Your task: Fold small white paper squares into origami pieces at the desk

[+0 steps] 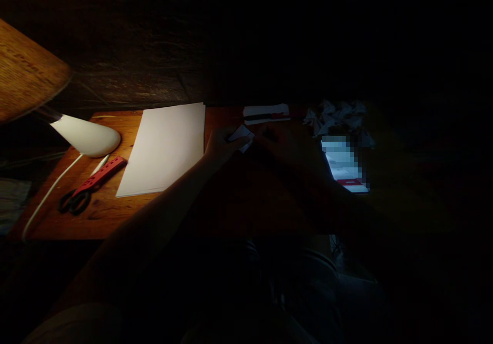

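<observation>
A small piece of folded white paper (242, 132) is held over the middle of the wooden table. My left hand (224, 142) grips it from the left, fingers closed on its edge. At its right side is my right hand (272, 139), deep in shadow with the fingers bent close to the paper. Whether those fingers pinch the paper is too dark to tell. Just beyond the hands lie several white paper strips (265, 110) with a dark and red tool, perhaps a knife or pen (262, 117), across them.
A stack of white paper (165, 149) lies to the left. Scissors (80, 195) with black handles and a red sheath or strip (100, 174) rest near a lamp with a white base (87, 136). To the right, a lit phone (344, 164) sits before several folded paper pieces (339, 117). The wooden table (103, 223) is dim.
</observation>
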The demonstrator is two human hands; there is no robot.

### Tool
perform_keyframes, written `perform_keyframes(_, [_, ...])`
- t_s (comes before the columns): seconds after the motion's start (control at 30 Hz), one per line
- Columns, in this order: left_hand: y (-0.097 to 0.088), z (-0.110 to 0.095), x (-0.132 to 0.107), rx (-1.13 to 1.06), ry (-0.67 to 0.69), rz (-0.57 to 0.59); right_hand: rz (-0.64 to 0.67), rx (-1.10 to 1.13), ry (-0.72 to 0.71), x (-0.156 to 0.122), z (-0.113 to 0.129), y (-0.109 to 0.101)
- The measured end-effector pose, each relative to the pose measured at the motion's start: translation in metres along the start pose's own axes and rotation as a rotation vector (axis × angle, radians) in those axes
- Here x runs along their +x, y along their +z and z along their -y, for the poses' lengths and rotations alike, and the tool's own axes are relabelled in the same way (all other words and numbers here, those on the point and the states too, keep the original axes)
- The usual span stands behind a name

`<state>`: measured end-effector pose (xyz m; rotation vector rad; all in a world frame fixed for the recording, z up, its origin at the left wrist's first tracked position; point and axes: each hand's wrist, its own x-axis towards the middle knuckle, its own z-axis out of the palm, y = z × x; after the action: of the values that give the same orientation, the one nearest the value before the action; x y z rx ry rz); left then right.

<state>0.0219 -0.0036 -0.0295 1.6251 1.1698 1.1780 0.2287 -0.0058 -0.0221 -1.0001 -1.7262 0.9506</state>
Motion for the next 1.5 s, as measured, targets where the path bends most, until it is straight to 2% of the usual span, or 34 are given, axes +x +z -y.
perform_keyframes(0.23, [0.0,-0.002,0.0,-0.067,0.002,0.079,0.027,0.043,0.021,-0.002,0.002,0.002])
perform_keyframes(0.4, [-0.002,0.001,0.0,-0.024,-0.005,0.135,0.03,0.068,0.011,-0.003,0.003,0.002])
perform_keyframes(0.7, [-0.003,0.005,0.001,0.009,-0.011,0.081,0.071,0.098,0.064,-0.005,0.009,-0.002])
perform_keyframes(0.9, [-0.002,0.007,0.0,-0.022,0.018,0.116,0.064,0.054,0.037,-0.003,0.009,-0.001])
perform_keyframes(1.17, [-0.001,0.009,0.001,-0.02,-0.021,0.103,0.035,0.006,0.0,-0.004,0.012,-0.001])
perform_keyframes(1.5, [-0.002,-0.002,-0.002,-0.058,-0.012,0.169,0.107,-0.036,-0.042,-0.005,0.007,-0.001])
